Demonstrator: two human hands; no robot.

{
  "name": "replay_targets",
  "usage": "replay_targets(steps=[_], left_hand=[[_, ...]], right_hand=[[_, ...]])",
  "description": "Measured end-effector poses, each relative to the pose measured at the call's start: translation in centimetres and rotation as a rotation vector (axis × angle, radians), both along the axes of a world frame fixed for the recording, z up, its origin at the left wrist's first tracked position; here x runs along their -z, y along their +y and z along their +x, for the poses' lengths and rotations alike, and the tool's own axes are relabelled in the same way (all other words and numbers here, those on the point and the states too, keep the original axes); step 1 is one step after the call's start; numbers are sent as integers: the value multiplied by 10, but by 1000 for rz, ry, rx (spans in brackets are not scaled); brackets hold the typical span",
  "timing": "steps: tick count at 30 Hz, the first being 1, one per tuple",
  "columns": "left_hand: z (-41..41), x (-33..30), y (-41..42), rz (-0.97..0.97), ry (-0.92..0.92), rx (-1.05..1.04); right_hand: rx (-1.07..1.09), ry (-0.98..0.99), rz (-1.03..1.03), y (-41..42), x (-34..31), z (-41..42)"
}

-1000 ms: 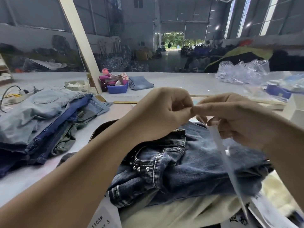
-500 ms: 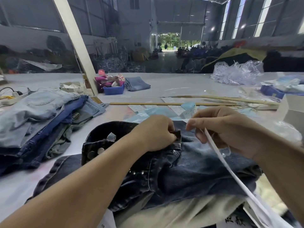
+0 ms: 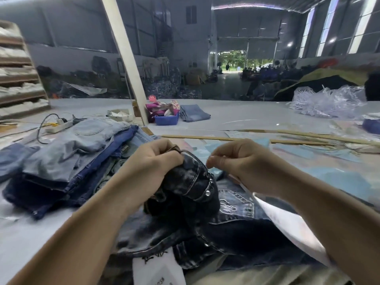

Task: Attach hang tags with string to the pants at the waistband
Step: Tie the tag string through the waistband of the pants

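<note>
While the left hand (image 3: 158, 161) bunches the dark jeans' (image 3: 197, 202) waistband up near the middle, probably exposing a loop, the right hand (image 3: 236, 161) pinches what's likely string, white tag (image 3: 287, 229) dangling below.

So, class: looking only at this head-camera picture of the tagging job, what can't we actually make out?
- String: too thin to see between the right hand fingertips and the waistband.
- Hang tag: its printed face is turned away, its top hidden under the right forearm.
- Belt loop: covered by the left hand.
- White label: text cut off by the bottom edge.
</note>
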State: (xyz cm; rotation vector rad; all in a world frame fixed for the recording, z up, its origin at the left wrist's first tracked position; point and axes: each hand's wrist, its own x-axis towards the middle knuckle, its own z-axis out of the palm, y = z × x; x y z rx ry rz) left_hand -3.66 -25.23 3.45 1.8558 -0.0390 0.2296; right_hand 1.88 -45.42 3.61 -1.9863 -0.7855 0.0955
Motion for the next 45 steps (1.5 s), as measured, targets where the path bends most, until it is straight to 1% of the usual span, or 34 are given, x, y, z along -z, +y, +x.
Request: replay_targets(steps=[2, 5, 8, 10, 12, 15, 17, 19, 21, 26, 28, 31, 33, 35, 38, 40, 42, 43, 45], left_hand=[[-8, 5, 12, 65, -16, -33], [-19, 12, 26, 185, -101, -147], [-26, 19, 38, 339, -212, -287], [-30, 23, 43, 423, -262, -357], [-34, 26, 47, 467, -309, -423], [-41, 29, 47, 591, -406, -549], [-46, 31, 45, 675, -437, -516], [-50, 35, 44, 705, -433, -451], [-54, 41, 47, 686, -430, -407], [-67, 48, 51, 539, -370, -265], [-70, 49, 51, 577, -379, -268], [-75, 51, 51, 645, -403, -333], [-76, 53, 50, 615, -412, -369], [-76, 55, 48, 503, -399, -383], [-74, 60, 44, 258, -339, -396], [-74, 58, 40, 185, -345, -385], [-74, 52, 36, 259, -401, -348], [-74, 50, 35, 293, -411, -341], [-74, 51, 35, 288, -388, -319]], right_hand=[[-76, -73, -120, 19, -3, 0], [-165, -169, -287, 41, -7, 1], [-236, -286, -372, 59, -11, 1], [-293, -340, -368, 70, -12, 0], [-317, -405, -355, 79, -8, 1], [-336, -446, -302, 87, 7, 4], [-337, -470, -242, 89, 15, 3], [-342, -514, -204, 92, 20, 1], [-350, -541, -201, 95, 22, -1], [-354, -525, -141, 95, 27, -7], [-372, -559, -179, 96, 27, -10], [-389, -636, -246, 97, 26, -16], [-384, -694, -282, 97, 24, -20], [-360, -765, -318, 96, 22, -23], [-343, -861, -345, 94, 18, -24], [-389, -877, -405, 95, 17, -25], [-440, -845, -464, 97, 20, -25], [-447, -823, -458, 97, 21, -25], [-444, -777, -396, 94, 23, -23]])
